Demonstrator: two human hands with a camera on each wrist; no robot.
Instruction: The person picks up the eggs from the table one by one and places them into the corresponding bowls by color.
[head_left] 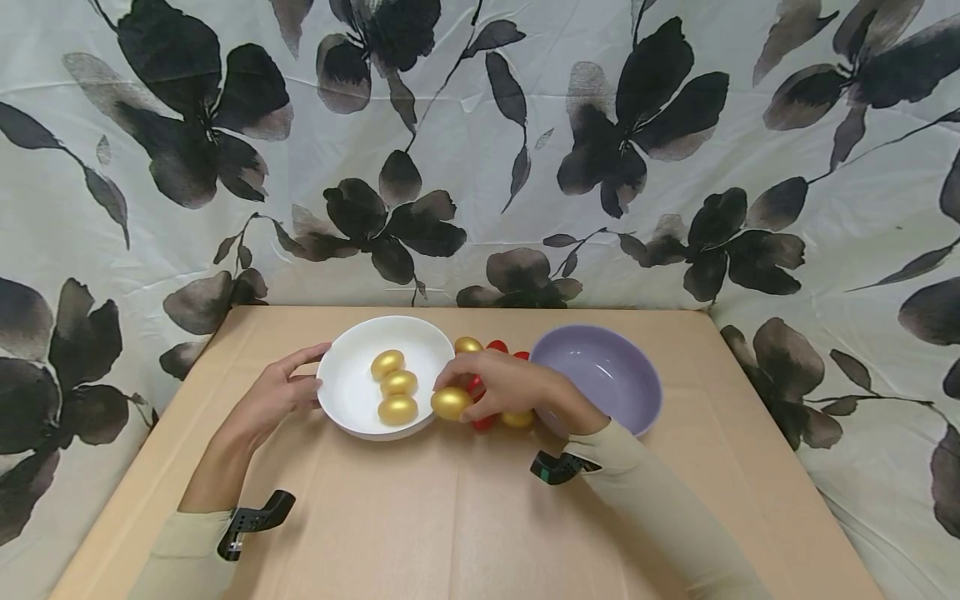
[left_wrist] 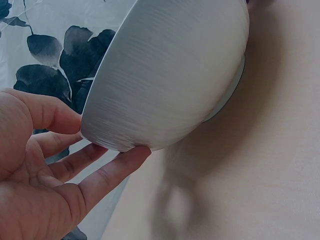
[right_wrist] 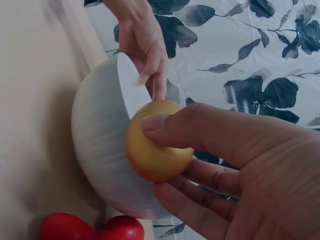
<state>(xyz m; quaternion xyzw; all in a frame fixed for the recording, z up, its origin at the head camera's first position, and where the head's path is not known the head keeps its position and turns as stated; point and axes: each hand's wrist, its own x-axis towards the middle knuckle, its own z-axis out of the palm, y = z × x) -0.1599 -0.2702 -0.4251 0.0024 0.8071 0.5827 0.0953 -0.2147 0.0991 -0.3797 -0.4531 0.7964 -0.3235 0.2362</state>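
A white bowl (head_left: 352, 408) holds several golden eggs (head_left: 399, 382) in a row. My left hand (head_left: 273, 396) grips its left side, thumb and fingertips at the rim; the left wrist view shows the fingers (left_wrist: 107, 180) against the outer wall. Between thumb and fingers, my right hand (head_left: 502, 379) pinches another golden egg (right_wrist: 155, 160), just off the bowl's right rim. Under and behind that hand lie red eggs (right_wrist: 65, 227) and more golden eggs (head_left: 517, 419), partly hidden by it. To the right sits a purple bowl (head_left: 600, 367), its lower left side covered by the right wrist.
Both bowls stand near the back edge of a light wooden table (head_left: 405, 517). Behind it hangs a white cloth (head_left: 510, 233) printed with dark flowers. Each wrist carries a black camera band (head_left: 255, 523).
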